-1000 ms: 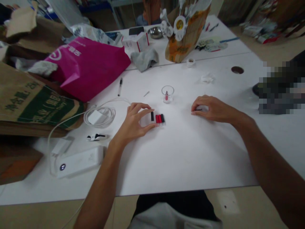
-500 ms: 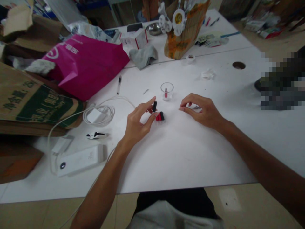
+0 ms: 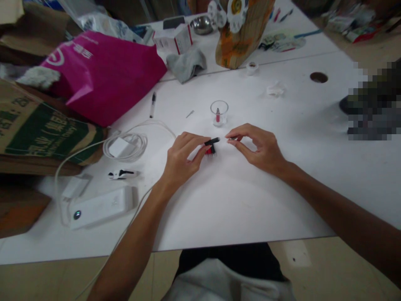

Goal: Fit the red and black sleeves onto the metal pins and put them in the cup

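My left hand pinches a small black cylindrical piece, held nearly level between thumb and fingertips, its free end pointing right. Facing it, my right hand has a small shiny metallic piece between thumb and forefinger. A narrow gap separates the two pieces. Just below the left fingertips, several red and black pieces lie close together on the white table, partly hidden by the hand. Beyond both hands stands a clear cup with a red, metal-tipped piece inside.
To the left are a coiled white cable, a white power bank, white-and-black cutters and a pen. Farther back are a magenta bag, a grey cloth and a tape roll.
The black piece in my left hand has tipped from upright to nearly level. My right hand has moved left, bringing a metallic piece into sight near it. The camera view has shifted slightly.
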`<state>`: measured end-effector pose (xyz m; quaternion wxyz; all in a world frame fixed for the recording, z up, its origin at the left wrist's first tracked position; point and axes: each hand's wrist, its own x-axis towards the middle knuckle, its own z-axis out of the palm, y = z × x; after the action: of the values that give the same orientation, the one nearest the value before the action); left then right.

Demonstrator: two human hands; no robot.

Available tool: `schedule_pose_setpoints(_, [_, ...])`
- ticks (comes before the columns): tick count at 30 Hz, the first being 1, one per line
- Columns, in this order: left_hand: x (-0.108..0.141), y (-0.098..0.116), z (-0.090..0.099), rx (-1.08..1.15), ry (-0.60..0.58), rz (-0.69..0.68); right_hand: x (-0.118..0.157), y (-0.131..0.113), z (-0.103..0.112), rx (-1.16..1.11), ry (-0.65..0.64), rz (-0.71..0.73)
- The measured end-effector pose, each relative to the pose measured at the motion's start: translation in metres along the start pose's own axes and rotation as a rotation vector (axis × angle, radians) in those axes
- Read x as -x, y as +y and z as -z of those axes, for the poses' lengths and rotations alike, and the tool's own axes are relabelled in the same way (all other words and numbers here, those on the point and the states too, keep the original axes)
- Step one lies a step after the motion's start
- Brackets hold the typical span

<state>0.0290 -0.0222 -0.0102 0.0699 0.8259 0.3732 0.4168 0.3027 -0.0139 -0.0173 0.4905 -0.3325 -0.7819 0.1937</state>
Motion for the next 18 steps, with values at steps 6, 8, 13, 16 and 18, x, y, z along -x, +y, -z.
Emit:
schedule_pose_setpoints(6, [0.0029, -0.0048, -0.0029, -0.010, -0.030, -0.065, 0.0005, -0.0030, -0.0022, -0.002, -0.001, 0.008])
schedule_pose_setpoints(8, [0.0040, -0.0057, -0.0037, -0.012, -0.045, -0.079, 0.0009, -0.0030, -0.0031, -0.008, -0.004, 0.021])
schedule_pose_setpoints(13, [0.0051, -0.0043, -0.0056, -0.006, -0.053, -0.089, 0.0019, -0.0052, -0.0039, -0.030, -0.020, 0.022])
schedule_pose_setpoints(16, [0.0055, -0.0031, -0.0065, -0.002, -0.058, -0.084, 0.0025, -0.0076, -0.0035, -0.031, -0.041, -0.022])
schedule_pose_setpoints(18, [0.0061, -0.0030, -0.0071, -0.007, -0.078, -0.063, 0.0028, -0.0083, -0.0034, -0.024, -0.050, -0.036])
